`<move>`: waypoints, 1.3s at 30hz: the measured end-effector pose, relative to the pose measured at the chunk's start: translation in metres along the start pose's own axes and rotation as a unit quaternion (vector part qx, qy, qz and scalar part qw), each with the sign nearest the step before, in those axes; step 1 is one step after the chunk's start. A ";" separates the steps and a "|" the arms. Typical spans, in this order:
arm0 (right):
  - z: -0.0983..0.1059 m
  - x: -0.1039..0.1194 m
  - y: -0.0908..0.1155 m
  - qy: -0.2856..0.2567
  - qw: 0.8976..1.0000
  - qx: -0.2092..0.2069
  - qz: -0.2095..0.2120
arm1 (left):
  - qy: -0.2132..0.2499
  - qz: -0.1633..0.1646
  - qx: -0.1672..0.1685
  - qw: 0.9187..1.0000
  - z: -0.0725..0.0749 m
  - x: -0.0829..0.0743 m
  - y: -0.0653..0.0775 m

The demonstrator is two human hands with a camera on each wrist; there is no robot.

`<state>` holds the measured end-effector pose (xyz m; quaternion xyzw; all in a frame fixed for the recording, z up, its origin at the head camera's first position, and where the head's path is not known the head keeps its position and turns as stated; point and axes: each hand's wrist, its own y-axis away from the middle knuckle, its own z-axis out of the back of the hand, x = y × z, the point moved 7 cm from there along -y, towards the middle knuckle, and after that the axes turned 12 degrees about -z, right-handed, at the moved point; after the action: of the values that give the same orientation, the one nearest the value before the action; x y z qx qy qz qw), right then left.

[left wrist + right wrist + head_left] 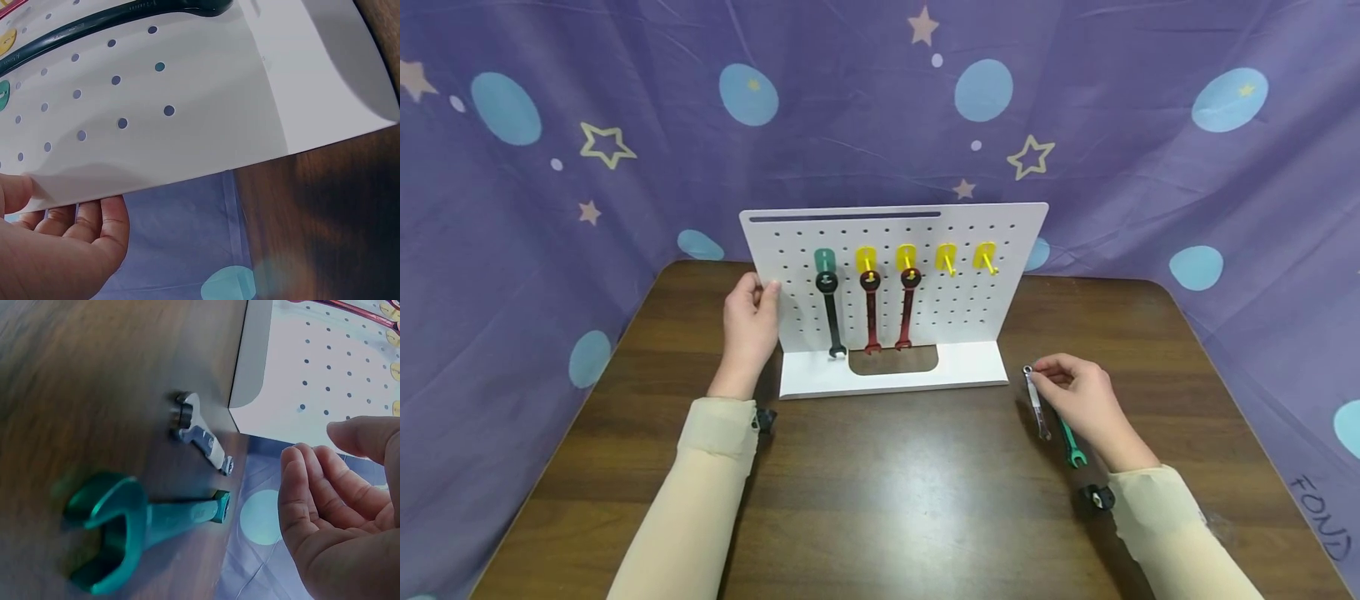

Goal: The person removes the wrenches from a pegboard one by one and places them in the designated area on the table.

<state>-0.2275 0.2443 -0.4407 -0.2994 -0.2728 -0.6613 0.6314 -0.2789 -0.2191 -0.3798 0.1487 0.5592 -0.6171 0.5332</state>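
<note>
My left hand (751, 329) grips the left edge of a white pegboard (958, 296), thumb in front and fingers behind in the left wrist view. On the board hang a dark wrench (832, 317), a red wrench (872, 315) and a second red wrench (907, 312). At the right, my right hand (1084, 400) hovers by a silver wrench (1035, 406) and a green wrench (1071, 443) lying on the table. The right wrist view shows its thumb apart from the fingers, with nothing between them. The hand hides part of the green wrench in the head view.
Two yellow hooks, one (947, 258) beside the other (986, 257), carry no wrench. The pegboard's flat base (973, 367) rests on the brown wooden table (865, 492). Behind hangs a purple curtain (865, 150) with stars and blue ovals.
</note>
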 end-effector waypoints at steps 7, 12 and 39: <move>-0.005 0.006 -0.001 -0.005 1.000 -0.006 0.012 | -0.001 -0.003 -0.003 1.000 -0.001 -0.001 0.000; -0.009 0.010 -0.002 -0.006 1.000 0.000 0.013 | 0.000 -0.002 -0.002 1.000 -0.001 -0.001 0.000; -0.029 0.041 -0.010 -0.043 0.998 0.017 0.038 | -0.004 -0.001 0.000 1.000 0.001 0.000 0.001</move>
<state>-0.2396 0.1961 -0.4301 -0.3271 -0.2998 -0.6181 0.6489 -0.2777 -0.2195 -0.3801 0.1457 0.5574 -0.6183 0.5345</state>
